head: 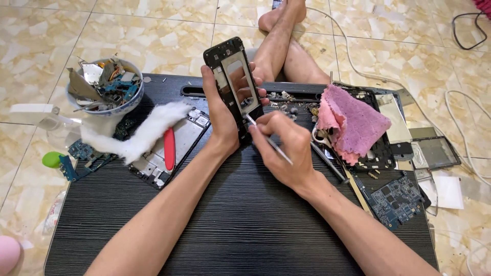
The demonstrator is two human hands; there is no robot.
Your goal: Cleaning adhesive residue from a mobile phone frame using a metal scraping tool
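Where the left hand (221,110) grips, the phone frame's (232,76) lower end hides.

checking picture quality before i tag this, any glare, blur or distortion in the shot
Head view: even, soft daylight with faint shadows; mild sheen on the floor tiles and the metal plate; the left hand, phone frame and right hand look sharp; slight wide-angle bending at the edges.
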